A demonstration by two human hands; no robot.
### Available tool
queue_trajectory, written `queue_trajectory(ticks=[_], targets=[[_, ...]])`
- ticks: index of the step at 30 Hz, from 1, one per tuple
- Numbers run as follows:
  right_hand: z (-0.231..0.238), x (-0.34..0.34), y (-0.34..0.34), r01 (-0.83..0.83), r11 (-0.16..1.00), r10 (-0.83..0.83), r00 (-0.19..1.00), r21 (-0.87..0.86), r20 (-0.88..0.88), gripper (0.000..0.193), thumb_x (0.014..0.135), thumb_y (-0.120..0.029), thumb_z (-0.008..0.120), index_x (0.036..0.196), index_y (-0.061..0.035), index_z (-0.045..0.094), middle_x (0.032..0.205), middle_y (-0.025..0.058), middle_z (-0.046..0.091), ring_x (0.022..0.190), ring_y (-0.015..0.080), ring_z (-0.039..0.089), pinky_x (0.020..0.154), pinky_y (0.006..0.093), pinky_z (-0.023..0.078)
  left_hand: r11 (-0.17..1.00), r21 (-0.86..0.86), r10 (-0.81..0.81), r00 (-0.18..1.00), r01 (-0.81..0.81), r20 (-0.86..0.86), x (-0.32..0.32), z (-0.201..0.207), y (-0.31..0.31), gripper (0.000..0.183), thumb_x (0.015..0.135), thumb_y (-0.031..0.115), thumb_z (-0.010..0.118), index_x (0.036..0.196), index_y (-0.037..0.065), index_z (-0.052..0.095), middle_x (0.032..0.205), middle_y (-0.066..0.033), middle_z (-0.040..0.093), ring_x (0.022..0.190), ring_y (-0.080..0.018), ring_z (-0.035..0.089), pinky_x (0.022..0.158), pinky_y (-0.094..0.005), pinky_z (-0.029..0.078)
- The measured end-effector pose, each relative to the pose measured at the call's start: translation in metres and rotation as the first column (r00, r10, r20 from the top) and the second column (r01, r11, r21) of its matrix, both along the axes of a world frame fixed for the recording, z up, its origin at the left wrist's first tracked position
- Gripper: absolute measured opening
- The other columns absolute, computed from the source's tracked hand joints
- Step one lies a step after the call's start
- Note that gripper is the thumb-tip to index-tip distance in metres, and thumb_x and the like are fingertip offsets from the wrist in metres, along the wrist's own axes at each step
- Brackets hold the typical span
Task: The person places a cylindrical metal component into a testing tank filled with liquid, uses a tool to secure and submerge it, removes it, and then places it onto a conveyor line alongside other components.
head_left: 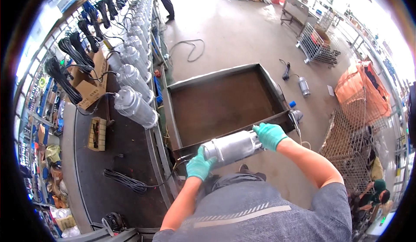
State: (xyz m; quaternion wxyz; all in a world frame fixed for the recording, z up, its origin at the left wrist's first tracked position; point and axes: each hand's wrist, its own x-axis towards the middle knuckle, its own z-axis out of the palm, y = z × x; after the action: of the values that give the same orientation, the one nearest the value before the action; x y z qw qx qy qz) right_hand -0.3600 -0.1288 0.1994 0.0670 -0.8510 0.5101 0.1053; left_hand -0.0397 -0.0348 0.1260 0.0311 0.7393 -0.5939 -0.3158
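Observation:
A silver cylindrical pump (234,147) is held level in front of my body, over the near rim of a wide metal tank (174,125) with brownish water in it. My left hand (199,165), in a green glove, grips the pump's left end, where a black cable comes out. The right end is gripped by my right hand (269,136), also gloved in green. From the left end, the cable runs to a black coil (125,181) on the dark bench (138,216) at my left.
Several similar pumps (135,107) stand in a row along the bench, their cable coils (63,79) hanging above. A cardboard box (89,88) and a yellow bin (97,133) sit there too. Wire cages (346,142) stand right; one pump (303,86) lies on the floor. Two other people are nearby.

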Motion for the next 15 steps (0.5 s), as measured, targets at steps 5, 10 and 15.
queue_trajectory(ticks=[5,10,15], targets=[[-0.008,0.006,-0.008,0.112,0.993,-0.11,0.99,0.021,-0.084,0.019,0.096,-0.014,0.059,0.112,-0.0043,0.063,0.09,0.0166,0.077,0.087,0.0363,0.076,0.072,0.0489,0.06,0.999,0.032,0.001,0.999,0.0,-0.035,-0.003,0.013,-0.003,0.085,0.09,0.057,0.07,0.157,0.013,0.038,0.12,-0.0262,0.071,0.107,-0.0448,0.07,0.093,-0.051,0.053],[0.012,0.002,-0.004,-0.11,0.99,0.108,0.994,-0.086,-0.032,0.029,0.092,-0.036,0.068,0.103,-0.0098,0.072,0.103,0.0159,0.07,0.1,0.0342,0.071,0.084,0.0462,0.058,1.0,0.008,0.015,0.999,-0.015,-0.038,0.002,-0.001,0.001,0.089,0.088,0.062,0.071,0.157,0.018,0.035,0.121,-0.0267,0.07,0.108,-0.0456,0.069,0.093,-0.0522,0.052],[-0.021,-0.006,-0.011,0.017,0.998,-0.019,1.0,0.067,0.019,0.031,0.096,-0.031,0.062,0.115,-0.0079,0.065,0.092,0.0157,0.076,0.087,0.0357,0.075,0.074,0.0497,0.059,1.0,-0.021,0.004,0.999,-0.005,-0.038,0.001,-0.008,-0.001,0.088,0.088,0.065,0.068,0.156,0.019,0.036,0.117,-0.0264,0.072,0.106,-0.044,0.07,0.092,-0.0522,0.053]])
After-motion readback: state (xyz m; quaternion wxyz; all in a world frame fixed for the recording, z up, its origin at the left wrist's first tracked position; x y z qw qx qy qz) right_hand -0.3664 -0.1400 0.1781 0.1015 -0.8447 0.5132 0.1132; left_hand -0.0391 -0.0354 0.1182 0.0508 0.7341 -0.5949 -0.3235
